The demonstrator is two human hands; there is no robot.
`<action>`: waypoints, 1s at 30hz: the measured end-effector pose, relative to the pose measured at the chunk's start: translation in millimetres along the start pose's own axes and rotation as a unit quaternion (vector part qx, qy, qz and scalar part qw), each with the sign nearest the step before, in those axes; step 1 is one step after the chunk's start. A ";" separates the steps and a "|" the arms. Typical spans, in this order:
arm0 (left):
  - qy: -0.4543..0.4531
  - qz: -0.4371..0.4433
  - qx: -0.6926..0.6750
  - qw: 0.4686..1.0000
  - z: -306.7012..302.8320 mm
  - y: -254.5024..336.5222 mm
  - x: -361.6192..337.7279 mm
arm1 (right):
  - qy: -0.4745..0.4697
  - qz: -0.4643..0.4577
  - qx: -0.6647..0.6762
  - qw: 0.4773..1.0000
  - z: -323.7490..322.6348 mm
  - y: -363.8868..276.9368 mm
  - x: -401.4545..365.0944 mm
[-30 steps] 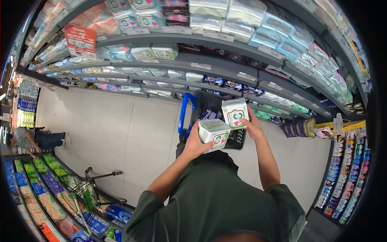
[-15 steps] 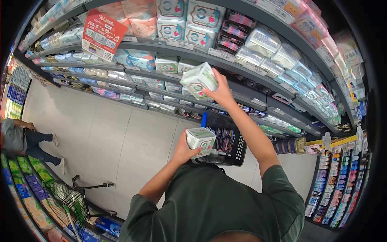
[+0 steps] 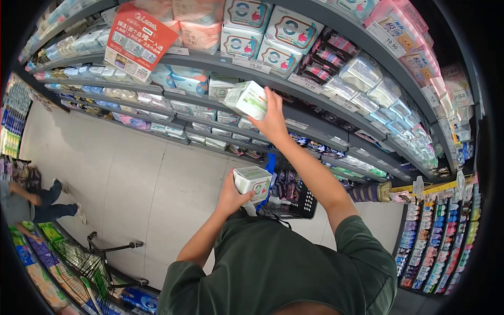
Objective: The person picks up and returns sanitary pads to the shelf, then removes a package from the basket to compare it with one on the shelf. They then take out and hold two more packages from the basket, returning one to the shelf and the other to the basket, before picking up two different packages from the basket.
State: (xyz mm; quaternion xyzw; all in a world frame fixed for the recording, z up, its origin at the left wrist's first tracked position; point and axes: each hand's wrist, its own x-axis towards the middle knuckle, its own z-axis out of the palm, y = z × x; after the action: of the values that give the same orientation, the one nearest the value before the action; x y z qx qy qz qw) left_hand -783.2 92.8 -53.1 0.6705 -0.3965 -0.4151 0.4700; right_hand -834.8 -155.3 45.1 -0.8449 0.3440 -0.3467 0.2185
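Note:
My right hand (image 3: 272,116) grips a white and green pack of sanitary pads (image 3: 249,101), fingers over its right side, right in front of the middle shelf. The pack is tilted and overlaps another pale pack (image 3: 220,86) standing on that shelf. Lower down, near my body, my left hand (image 3: 232,195) is closed round a second white and green pack of sanitary pads (image 3: 254,184), its printed front facing me. Just right of that pack is a black shopping basket (image 3: 310,202) with a blue handle (image 3: 270,164); dark purple packs (image 3: 286,184) lie in it.
Curved grey shelves (image 3: 231,68) full of packs run across the front. A red sign (image 3: 139,42) hangs off the upper shelf edge. At lower left stand a shopping cart (image 3: 86,268) and another person (image 3: 26,202). More racks (image 3: 436,241) are at the right.
My right hand has moved the pack slightly left, closer to the shelf, and turned it. My left hand has shifted a little left with its pack. The other person has changed posture.

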 end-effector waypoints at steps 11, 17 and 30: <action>-0.014 0.009 0.002 1.000 2.3 -1.8 10.2 | 0.012 -0.103 -0.056 0.993 13.0 15.3 10.6; -0.033 -0.010 -0.002 0.999 -1.7 -0.7 14.2 | 0.000 -0.100 -0.055 0.993 19.2 31.1 15.7; -0.042 0.024 0.064 0.997 2.1 -4.0 32.8 | -0.022 0.062 0.036 0.997 32.1 49.4 71.1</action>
State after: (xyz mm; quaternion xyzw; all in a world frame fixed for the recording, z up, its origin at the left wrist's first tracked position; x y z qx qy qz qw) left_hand -773.5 62.9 -63.4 0.6713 -0.4581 -0.4050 0.4189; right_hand -795.2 -236.2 24.7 -0.8207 0.3785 -0.3262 0.2772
